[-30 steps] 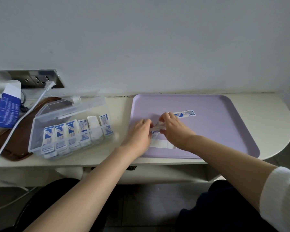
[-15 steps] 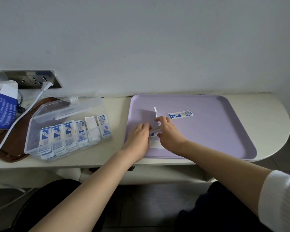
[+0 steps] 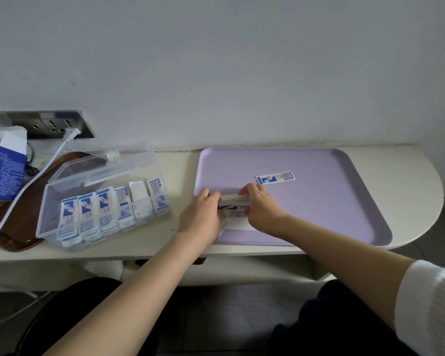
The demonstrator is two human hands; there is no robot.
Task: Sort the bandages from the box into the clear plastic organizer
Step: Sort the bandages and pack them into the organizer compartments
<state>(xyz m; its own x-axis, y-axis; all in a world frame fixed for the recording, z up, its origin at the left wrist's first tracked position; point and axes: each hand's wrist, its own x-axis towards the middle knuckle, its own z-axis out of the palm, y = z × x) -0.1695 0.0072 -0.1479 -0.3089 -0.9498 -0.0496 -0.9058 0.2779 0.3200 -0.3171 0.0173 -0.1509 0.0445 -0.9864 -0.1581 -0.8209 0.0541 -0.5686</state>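
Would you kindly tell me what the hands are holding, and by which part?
A small stack of bandages: the left hand grips its left end, the right hand its right end.

Soft, even, rather dim light with faint shadows. Wide-angle bending curves the frame edges. Focus is slightly soft throughout.

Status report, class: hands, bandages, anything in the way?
Left hand, right hand grip bandage stack over purple tray. Loose bandage beyond. Organizer open, unobstructed.

Organizer [image 3: 98, 201] left of tray [image 3: 344, 201], box [image 3: 7, 173] farther left, one bandage [image 3: 275, 178] on tray.
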